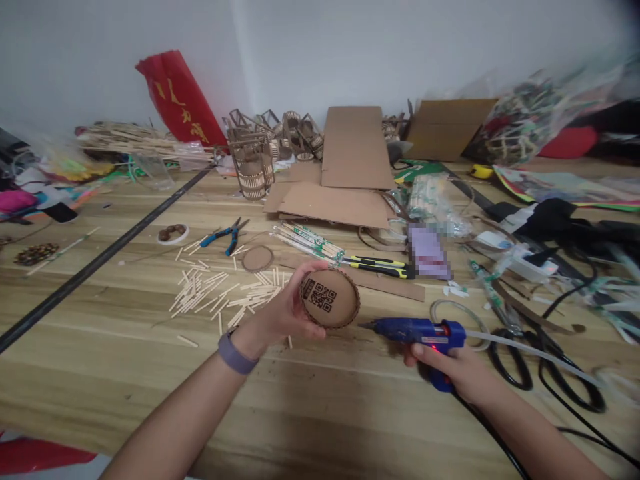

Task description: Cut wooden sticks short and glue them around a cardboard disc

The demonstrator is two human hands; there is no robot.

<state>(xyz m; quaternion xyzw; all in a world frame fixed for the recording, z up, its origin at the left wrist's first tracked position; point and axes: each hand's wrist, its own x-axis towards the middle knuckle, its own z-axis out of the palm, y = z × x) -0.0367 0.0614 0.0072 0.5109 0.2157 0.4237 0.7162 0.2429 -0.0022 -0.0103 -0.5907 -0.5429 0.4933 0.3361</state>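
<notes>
Cardboard round (330,298), printed with a black square code and edged with a ridged rim, sits in the left hand (290,312) of a person at a wooden bench (310,413), held above the surface and tilted so that its printed face shows. The left fingers grip it by the edge, with the thumb along the near side; a grey-purple band (237,353) circles the wrist. To its right, the right hand (463,370) is wrapped around the handle of a blue glue gun (410,330), the fingers closed on the grip, a red light glowing on its body. The nozzle points toward the round, near its rim but apart from it, and a pale glue stick (525,353) trails from the back of the gun.

Beyond the left hand, short wooden sticks (195,293) lie scattered near a second cardboard disc (257,259) and blue-handled pliers (215,238) with their jaws apart. Yellow-and-black cutters (377,265) rest behind the held round, beside a purple packet (429,252) that is blurred. Farther back, cardboard sheets (357,147) stand and lie near small slatted buckets (253,183), while a red bag (175,93) with gold characters leans at the wall.
</notes>
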